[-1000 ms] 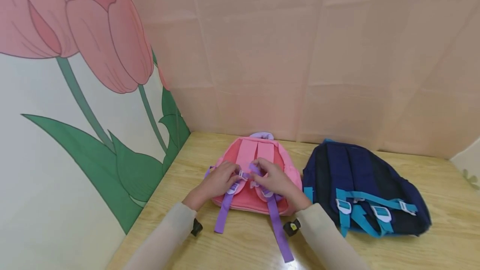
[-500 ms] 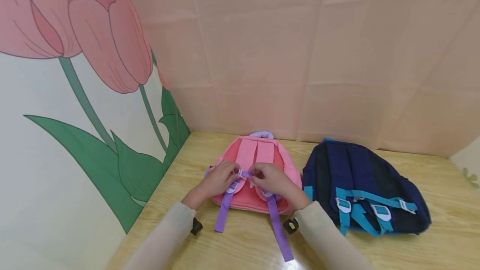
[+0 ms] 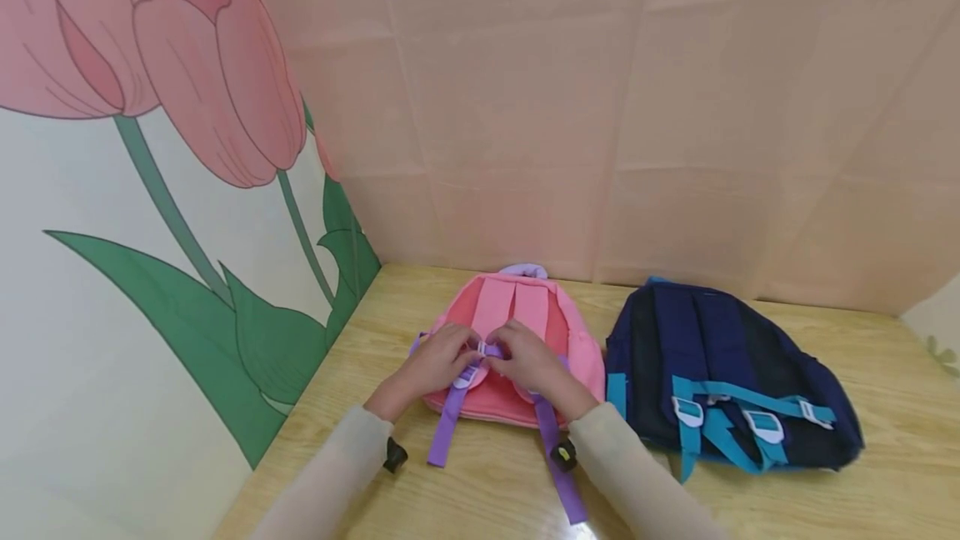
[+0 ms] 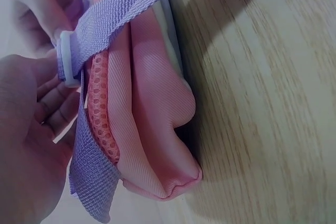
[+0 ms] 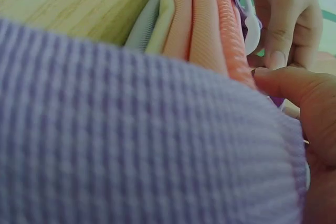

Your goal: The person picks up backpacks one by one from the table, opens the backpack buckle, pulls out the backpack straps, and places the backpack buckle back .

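Note:
A small pink backpack (image 3: 581,348) lies on the table in the head view, its back panel and shoulder straps facing up. Above its middle, my left hand (image 3: 438,358) pinches a small white buckle (image 3: 482,348) on a purple strap. Close beside it, my right hand (image 3: 531,363) pinches the short purple strap (image 3: 495,351) between thumb and fingers. The fingertips of both hands nearly meet. In the left wrist view, a white strap adjuster (image 4: 66,59) on purple webbing (image 4: 107,22) hides part of the fingers. Webbing covers much of the right wrist view.
To the right lies a dark blue backpack (image 3: 738,340) with teal straps (image 3: 750,394) and white adjusters. Two loose purple strap ends (image 3: 448,432) hang toward the table's (image 3: 450,498) front. A pink-beige backdrop (image 3: 525,107) and a tulip-printed wall (image 3: 187,290) stand behind and left.
My right hand has moved left, bringing the purple strap closer to the white buckle in my left hand. The left hand and both backpacks stay nearly in place.

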### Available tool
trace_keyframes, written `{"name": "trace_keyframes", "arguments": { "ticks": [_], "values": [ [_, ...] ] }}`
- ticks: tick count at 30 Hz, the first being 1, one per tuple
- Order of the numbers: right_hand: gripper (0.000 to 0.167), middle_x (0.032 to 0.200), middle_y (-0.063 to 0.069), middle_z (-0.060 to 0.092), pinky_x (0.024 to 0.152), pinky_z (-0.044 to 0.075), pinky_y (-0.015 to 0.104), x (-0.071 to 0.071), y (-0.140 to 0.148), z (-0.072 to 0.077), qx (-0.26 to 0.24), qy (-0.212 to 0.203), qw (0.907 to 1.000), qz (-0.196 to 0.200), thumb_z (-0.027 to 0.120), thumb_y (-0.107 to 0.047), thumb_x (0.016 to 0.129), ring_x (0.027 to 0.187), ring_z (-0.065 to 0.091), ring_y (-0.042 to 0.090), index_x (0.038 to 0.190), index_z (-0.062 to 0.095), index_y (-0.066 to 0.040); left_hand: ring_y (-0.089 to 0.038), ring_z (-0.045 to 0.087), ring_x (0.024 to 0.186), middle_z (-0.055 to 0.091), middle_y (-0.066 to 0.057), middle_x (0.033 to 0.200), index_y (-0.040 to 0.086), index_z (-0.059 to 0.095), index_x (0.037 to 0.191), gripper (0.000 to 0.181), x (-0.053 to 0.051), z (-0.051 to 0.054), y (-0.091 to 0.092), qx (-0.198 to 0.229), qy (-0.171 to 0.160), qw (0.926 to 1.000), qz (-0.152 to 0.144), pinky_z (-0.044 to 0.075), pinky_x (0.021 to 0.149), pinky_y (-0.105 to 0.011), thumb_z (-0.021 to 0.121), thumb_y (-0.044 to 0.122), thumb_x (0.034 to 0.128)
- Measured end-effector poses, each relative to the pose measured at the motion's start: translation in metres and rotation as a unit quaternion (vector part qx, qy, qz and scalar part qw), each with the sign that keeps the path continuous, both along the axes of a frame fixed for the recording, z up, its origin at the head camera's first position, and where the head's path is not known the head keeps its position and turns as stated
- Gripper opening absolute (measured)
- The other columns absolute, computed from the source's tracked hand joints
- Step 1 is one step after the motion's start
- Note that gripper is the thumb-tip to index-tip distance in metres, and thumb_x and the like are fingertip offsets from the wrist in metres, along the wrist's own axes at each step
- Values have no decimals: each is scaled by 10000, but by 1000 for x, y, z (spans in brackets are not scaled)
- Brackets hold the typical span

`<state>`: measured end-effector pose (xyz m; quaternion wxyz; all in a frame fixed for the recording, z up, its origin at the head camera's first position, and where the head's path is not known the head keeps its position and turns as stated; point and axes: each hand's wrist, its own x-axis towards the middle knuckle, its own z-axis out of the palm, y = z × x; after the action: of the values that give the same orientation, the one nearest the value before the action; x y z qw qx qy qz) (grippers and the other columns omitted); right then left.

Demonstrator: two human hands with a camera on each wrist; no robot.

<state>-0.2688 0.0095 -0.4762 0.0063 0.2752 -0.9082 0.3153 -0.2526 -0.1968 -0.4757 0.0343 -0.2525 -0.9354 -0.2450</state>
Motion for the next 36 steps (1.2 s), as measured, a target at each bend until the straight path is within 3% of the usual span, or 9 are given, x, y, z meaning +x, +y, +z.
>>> {"name": "trace_keyframes", "arguments": {
  "ticks": [8,17,24,29,36],
  "values": [
    [216,953,-28,591,760,472,319,0,-2,-4,-148,-140,9998,-84,787,-263,897,849,522,141,1058,715,-138,-133,579,1050,652,17,1083,135,651,1124,190,0,-1,1,82,76,9999,12,512,911,-342,608,292,1027],
    [188,961,-17,611,775,489,331,-1,0,-6,-302,37,9995,66,787,-204,889,855,541,139,1040,703,-128,-98,567,957,665,26,1053,129,692,1148,205,1,0,1,10,-43,9999,131,510,847,-309,605,272,1032],
    [149,938,-21,607,756,472,315,-2,3,-5,-444,75,9990,72,778,-193,890,831,533,132,1004,696,-144,-123,591,1025,689,14,1102,125,697,1179,224,1,1,2,40,28,9999,112,518,890,-337,588,264,1041],
    [138,911,-25,604,742,483,315,-3,6,-3,-565,119,9983,117,775,-152,876,807,546,130,984,690,-142,-157,572,1044,669,-7,1120,101,660,1231,255,1,1,6,155,-203,9996,120,499,898,-348,643,212,1002],
    [163,938,-22,629,800,504,350,-3,10,-1,-554,-190,9983,47,766,-106,874,845,563,130,1020,700,-133,-188,590,1066,685,-23,1115,82,677,1193,287,-1,0,18,26,-181,9996,198,488,945,-365,732,211,943]
  ]
}}
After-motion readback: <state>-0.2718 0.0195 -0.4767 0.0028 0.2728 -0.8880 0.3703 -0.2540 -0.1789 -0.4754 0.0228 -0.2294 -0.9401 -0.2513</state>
